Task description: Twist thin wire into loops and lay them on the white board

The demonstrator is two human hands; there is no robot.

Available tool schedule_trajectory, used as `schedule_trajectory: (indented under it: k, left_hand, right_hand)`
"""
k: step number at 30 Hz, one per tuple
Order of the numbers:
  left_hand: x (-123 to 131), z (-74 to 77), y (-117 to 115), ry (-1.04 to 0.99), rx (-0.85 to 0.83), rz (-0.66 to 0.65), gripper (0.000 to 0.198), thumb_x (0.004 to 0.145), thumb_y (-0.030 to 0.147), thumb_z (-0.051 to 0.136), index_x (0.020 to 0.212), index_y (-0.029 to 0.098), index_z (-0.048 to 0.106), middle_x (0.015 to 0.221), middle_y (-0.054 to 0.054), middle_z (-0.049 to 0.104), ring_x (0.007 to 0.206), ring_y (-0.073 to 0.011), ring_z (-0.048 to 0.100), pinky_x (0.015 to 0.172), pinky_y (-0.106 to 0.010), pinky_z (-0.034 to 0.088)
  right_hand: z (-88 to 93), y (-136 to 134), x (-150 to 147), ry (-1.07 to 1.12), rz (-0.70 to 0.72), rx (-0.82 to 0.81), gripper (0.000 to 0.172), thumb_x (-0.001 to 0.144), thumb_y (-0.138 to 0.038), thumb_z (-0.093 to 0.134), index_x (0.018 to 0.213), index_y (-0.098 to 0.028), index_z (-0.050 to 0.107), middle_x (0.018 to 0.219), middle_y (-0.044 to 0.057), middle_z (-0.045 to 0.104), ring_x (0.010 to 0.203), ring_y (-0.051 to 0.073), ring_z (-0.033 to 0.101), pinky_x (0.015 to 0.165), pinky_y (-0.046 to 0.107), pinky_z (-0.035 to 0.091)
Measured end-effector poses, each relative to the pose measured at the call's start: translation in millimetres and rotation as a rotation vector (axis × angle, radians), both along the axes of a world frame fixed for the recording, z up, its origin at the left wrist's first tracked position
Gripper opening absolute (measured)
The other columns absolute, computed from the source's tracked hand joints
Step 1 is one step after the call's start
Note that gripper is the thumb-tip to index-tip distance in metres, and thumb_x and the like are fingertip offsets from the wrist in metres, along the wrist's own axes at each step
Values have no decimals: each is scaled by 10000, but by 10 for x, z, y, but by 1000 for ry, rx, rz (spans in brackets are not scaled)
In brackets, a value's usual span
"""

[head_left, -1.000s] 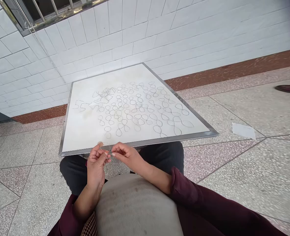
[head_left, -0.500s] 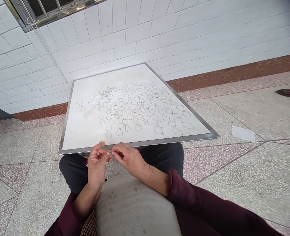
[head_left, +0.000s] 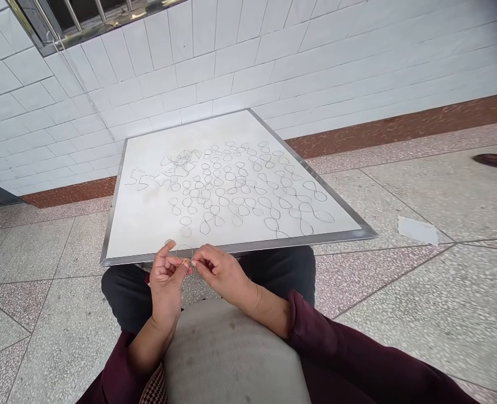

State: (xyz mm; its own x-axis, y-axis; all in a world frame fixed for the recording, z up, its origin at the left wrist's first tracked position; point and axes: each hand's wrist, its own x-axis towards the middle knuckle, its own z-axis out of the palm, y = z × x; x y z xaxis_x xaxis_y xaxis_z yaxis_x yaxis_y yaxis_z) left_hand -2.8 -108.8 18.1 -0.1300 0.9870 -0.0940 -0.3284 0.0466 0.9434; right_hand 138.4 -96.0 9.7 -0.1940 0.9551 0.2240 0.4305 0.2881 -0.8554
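Observation:
Just off the near edge of a white table [head_left: 143, 235], my left hand [head_left: 167, 280] pinches a thin wire loop [head_left: 184, 246] between thumb and fingers, its index finger raised. My right hand [head_left: 221, 271] closes its thumb and index finger on the same wire, right beside the left fingertips. The exact spot where the wire is gripped is too small to make out. On the tabletop lie many thin wires bent into figure-eight shapes [head_left: 272, 209]. Farther back on the left is a tangled heap of wires [head_left: 183, 159], with several angular bent wires [head_left: 139, 179] beside it.
The table has a grey metal rim [head_left: 328, 234] and stands against a white tiled wall [head_left: 227, 73]. My legs [head_left: 286, 275] reach under its near edge. A white piece of paper or tape [head_left: 417, 230] lies on the floor at right, and a dark red shoe [head_left: 496, 160] shows farther off.
My left index finger has lifted and spread away from the wire loop. Both hands stay together in nearly the same place, and the wires on the table have not moved.

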Motion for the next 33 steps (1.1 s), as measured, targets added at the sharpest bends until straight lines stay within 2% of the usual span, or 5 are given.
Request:
schedule_trajectory:
  k: [6, 16, 22, 27, 33]
  left_hand:
    - [14, 6, -22, 54, 28, 10, 460, 764, 225, 761, 1196, 235, 604, 701, 44, 619, 699, -124, 618, 776, -288, 515]
    - [35, -31, -21, 42, 55, 56, 473, 758, 212, 770, 1201, 233, 606, 737, 37, 631, 738, -115, 626, 811, -282, 523]
    - [4, 9, 5, 7, 71, 70, 450, 777, 234, 756, 1199, 224, 597, 726, 48, 614, 669, -100, 622, 759, -269, 525]
    - [5, 27, 3, -23, 66, 49, 398, 771, 236, 761, 1141, 209, 619, 724, 47, 610, 658, -91, 620, 734, -249, 513]
    - [-14, -31, 12, -33, 55, 25, 401, 778, 241, 757, 1153, 201, 623, 713, 39, 639, 676, -97, 635, 750, -260, 522]
  right_hand:
    - [-4, -3, 0, 63, 26, 11, 124, 879, -163, 514, 776, -223, 549, 720, -6, 553, 646, 143, 494, 603, 271, 373]
    - [-40, -6, -61, 87, -37, 48, 148, 906, -200, 533, 762, -215, 567, 701, -6, 564, 639, 143, 505, 600, 271, 380]
    - [-14, 5, -49, 211, 44, 68, 144, 948, -216, 512, 894, -222, 645, 792, 12, 638, 730, 148, 574, 685, 274, 439]
    - [-36, 2, -38, 215, 40, 110, 177, 959, -232, 509, 861, -222, 656, 772, 13, 646, 720, 147, 576, 685, 274, 443]
    - [-25, -4, -29, 155, 23, 110, 172, 933, -190, 523, 825, -207, 655, 745, 7, 629, 678, 135, 549, 642, 260, 417]
